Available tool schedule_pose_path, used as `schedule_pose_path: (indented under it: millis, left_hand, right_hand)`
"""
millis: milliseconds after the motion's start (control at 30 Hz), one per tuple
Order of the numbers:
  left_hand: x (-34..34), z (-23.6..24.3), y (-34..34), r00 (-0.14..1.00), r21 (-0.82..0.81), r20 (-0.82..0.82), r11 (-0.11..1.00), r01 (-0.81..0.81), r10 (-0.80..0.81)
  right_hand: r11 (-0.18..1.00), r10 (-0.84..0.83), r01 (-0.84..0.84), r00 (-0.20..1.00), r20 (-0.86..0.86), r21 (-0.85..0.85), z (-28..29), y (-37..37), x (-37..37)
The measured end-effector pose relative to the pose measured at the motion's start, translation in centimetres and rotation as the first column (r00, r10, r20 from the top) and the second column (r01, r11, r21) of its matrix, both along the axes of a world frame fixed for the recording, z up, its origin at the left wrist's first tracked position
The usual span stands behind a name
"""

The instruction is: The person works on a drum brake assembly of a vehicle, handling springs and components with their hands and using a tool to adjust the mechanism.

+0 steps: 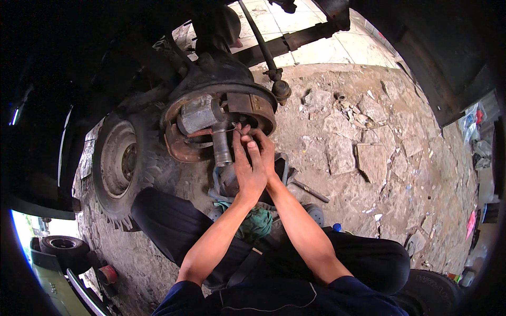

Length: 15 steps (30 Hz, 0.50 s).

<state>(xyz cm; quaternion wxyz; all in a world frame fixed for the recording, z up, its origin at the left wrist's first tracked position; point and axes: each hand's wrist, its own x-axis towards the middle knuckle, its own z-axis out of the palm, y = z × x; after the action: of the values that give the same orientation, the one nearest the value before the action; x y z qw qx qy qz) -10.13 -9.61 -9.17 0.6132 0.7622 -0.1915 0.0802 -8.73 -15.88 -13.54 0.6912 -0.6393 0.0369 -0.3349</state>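
In front of me is an opened wheel brake with a dark backing plate [219,84]. Rusty curved brake shoes, one at the upper right [252,104] and one at the lower left [184,147], sit around a grey metal spindle [222,147]. A dull grey block-like part [195,114] lies against the spindle's upper left. My left hand [249,167] is just right of the spindle, fingers bent closed. Close behind it, my right hand [265,154] has its fingers pinched by the shoe. A thin wire-like piece [230,126] shows at the fingertips; what each hand grips is mostly hidden.
A wheel with a tyre [121,163] stands at the left. Below the brake lie a dark tray [284,168], a green cloth [256,223] and a metal bar [311,191]. Broken slabs [371,162] cover ground at the right. A steering rod [258,34] hangs above.
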Motion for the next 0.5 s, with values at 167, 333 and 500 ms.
schedule_pose_path:
  millis: [167,333,500]
  left_hand:
    - [1.0,-1.1,-1.1,0.999,-0.203,-0.045,0.979,-0.015,0.006]
    - [0.0,-1.9,-3.5,0.994,-0.036,0.107,0.999,0.007,-0.003]
    - [-1.8,-0.4,-2.3,0.955,0.104,0.286,0.993,0.048,-0.076]
  right_hand:
    - [0.986,-0.093,0.08,0.992,-0.08,-0.149,-3.2,-1.1,0.1]
    - [0.948,-0.199,0.164,0.974,-0.106,-0.273,-2.3,-3.3,-1.4]
    - [0.932,-0.309,0.289,0.949,-0.061,-0.22,-4.2,-3.3,-2.4]
